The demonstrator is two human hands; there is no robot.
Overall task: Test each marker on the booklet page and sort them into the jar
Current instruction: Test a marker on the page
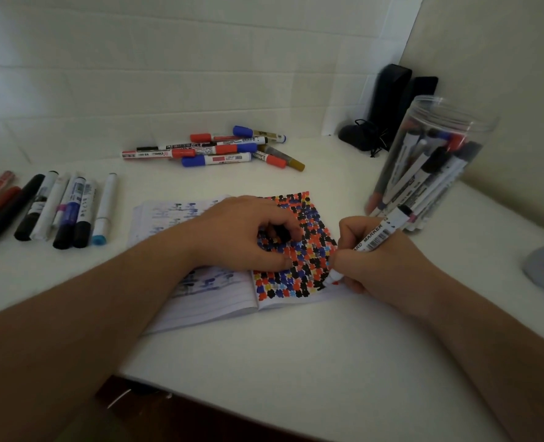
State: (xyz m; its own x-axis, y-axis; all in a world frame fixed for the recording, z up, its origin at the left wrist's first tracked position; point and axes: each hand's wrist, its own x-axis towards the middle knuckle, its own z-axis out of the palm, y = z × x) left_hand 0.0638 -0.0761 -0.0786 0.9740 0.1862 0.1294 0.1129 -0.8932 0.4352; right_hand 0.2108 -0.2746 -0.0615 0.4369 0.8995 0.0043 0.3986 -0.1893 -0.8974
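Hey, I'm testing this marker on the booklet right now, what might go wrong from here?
1. The marker tip sits at the booklet page's right edge, by the right hand; a stroke may slip onto the white table.
2. The left hand rests on the inked patches and may smear any that are wet.
3. The jar stands just behind the right hand, already crowded; a quick lift could knock it.
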